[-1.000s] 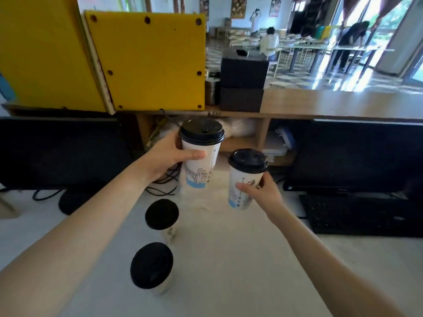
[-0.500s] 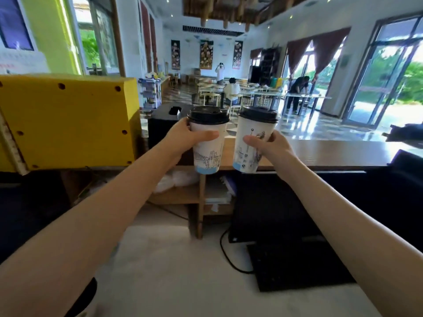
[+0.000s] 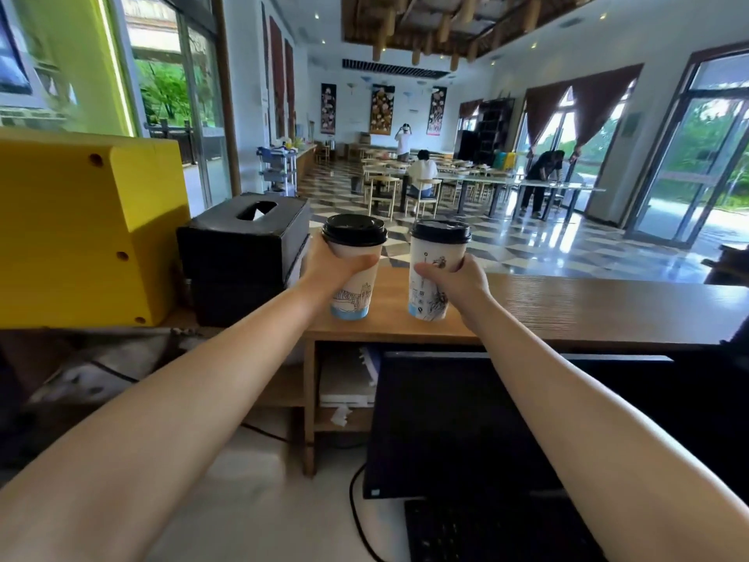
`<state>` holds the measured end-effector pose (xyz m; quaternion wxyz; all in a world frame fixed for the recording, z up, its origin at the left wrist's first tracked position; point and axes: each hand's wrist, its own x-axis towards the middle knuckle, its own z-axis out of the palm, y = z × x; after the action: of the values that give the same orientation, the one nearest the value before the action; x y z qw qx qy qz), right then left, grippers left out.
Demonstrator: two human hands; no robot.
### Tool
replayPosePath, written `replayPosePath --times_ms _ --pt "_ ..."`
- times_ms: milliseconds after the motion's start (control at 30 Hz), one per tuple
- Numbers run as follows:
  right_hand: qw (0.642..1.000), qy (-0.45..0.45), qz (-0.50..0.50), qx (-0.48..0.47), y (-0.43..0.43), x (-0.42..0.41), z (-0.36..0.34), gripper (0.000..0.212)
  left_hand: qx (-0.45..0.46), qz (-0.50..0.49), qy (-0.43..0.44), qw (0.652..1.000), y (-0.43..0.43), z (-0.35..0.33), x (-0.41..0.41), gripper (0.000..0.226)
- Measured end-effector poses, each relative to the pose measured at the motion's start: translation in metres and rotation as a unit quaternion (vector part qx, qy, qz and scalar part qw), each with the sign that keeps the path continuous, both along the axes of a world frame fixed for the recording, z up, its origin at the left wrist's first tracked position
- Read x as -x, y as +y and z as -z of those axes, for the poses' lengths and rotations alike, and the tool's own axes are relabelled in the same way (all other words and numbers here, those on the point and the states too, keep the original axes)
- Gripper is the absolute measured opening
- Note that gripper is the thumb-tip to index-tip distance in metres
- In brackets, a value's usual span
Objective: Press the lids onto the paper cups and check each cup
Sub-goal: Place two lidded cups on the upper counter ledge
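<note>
So two paper cups are up at arm's length, both lidded. Left cup (image 3: 356, 273) sits in the left hand (image 3: 332, 269), fingers wrapped round its upper half; its black lid (image 3: 354, 230) tips slightly toward the camera. Right cup (image 3: 434, 277) is upright in the right hand (image 3: 458, 277), curled round its middle, lid (image 3: 441, 231) looking level. Cups are side by side, apart, their bases low over the near edge of the wooden counter (image 3: 587, 306); whether they touch it, can't tell. I'd guess they get set straight down there. A black tissue box (image 3: 243, 237) sits just left.
</note>
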<state>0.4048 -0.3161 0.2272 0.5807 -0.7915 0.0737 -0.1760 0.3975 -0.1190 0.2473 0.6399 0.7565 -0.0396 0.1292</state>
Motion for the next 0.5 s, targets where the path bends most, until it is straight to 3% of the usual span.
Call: replayPosePath --times_ms 200,500 --pt "1.000 0.006 -0.001 0.027 -0.003 -0.019 0.012 0.066 -0.014 -0.046 0.008 0.999 -0.005 0.022 -0.024 0.086" --pt "0.998 0.039 0.003 0.042 -0.003 -0.010 0.023 0.066 -0.087 -0.058 0.048 0.993 -0.013 0.022 -0.013 0.073"
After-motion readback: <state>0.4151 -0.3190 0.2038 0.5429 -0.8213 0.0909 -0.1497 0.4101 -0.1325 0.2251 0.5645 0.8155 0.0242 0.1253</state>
